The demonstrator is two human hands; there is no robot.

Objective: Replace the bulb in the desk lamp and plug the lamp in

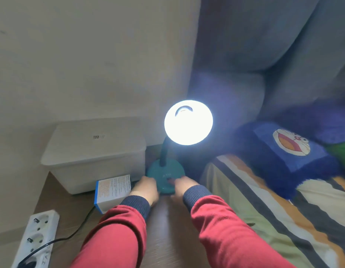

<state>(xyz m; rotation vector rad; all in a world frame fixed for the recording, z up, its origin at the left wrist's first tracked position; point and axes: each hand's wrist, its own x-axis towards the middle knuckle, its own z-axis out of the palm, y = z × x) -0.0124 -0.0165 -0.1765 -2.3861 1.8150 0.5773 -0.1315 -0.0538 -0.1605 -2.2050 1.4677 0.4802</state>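
Observation:
The desk lamp stands on the wooden table with its head (188, 122) glowing bright white toward me. A black gooseneck (164, 151) rises from its round teal base (165, 174). My left hand (145, 189) grips the base's left side. My right hand (182, 186) rests on its front right, fingers near the switch. The lamp's black cord (79, 228) runs across the table to a white power strip (35, 238) at the bottom left, where a plug sits in a socket. A blue and white bulb box (111, 192) lies just left of my left hand.
A white lidded plastic bin (94, 155) stands behind the bulb box against the wall. To the right lies a bed with a striped blanket (274, 209), a blue cartoon cushion (287, 151) and a grey padded headboard (264, 45).

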